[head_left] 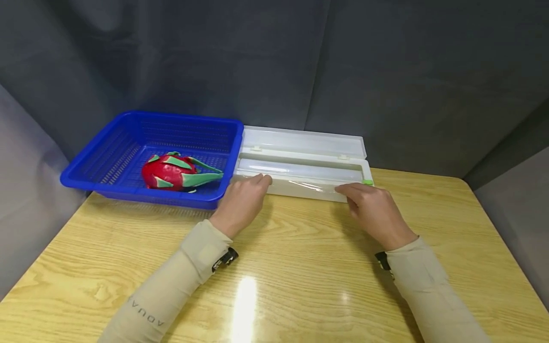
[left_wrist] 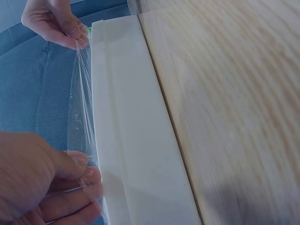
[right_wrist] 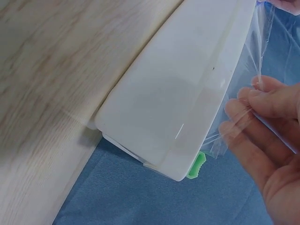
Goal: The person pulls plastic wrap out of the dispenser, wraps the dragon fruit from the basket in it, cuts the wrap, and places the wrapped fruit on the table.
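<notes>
"Pinching what, exactly?"
"Clear film (left_wrist: 80, 110), lol. Left hand (head_left: 241, 202) and right hand (head_left: 377, 212) both pinch it, stretched along the front edge of an open white box (left_wrist: 131, 117), beside the blue basket (head_left: 143, 195)."

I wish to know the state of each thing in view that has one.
Box: open
Lid: folded back
Roll: inside box
Film: spanning both hands, creased
Left hand: pinching film
Right hand: pinching film
Basket: upright, holding fruit
Fruit: lying in basket
</notes>
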Motion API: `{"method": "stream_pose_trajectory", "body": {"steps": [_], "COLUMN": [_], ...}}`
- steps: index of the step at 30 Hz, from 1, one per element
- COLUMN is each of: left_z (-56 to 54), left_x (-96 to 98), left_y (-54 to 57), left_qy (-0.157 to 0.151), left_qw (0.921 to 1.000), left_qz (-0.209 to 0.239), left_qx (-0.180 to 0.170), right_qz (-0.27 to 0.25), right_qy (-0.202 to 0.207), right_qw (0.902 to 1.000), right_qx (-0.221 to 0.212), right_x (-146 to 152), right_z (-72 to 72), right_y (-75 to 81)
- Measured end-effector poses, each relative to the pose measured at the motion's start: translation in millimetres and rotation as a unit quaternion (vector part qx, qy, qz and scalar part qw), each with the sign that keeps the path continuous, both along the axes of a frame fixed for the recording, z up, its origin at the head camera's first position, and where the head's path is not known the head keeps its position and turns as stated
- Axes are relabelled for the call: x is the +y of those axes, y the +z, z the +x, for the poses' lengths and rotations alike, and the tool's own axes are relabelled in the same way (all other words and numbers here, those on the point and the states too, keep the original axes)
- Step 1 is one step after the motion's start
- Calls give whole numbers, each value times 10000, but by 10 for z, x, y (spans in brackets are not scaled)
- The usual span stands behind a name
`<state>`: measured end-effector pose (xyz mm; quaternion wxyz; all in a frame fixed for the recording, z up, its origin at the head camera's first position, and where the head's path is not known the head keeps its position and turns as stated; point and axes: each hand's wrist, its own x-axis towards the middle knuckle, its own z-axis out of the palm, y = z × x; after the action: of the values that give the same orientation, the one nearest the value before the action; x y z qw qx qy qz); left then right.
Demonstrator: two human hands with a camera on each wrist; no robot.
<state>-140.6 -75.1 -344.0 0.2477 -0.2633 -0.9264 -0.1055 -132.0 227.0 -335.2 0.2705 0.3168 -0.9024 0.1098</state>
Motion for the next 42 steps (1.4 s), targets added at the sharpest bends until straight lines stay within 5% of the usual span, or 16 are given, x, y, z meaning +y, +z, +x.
{"method": "stream_pose_trajectory", "body": {"steps": [19, 42], "left_z": [23, 11], "left_x": [15, -4], "left_y": [-97, 56], "left_qy": [107, 34], "left_qw": [9999, 9993], "left_qz": [-16, 111], "left_qx": [-103, -364], "right_qz": [59, 118], "right_qy": [6, 54], "right_qw": [9999, 9995], "right_qx": [-151, -303], "right_x": [16, 41], "right_z": [14, -18], "right_y": [-42, 61]}}
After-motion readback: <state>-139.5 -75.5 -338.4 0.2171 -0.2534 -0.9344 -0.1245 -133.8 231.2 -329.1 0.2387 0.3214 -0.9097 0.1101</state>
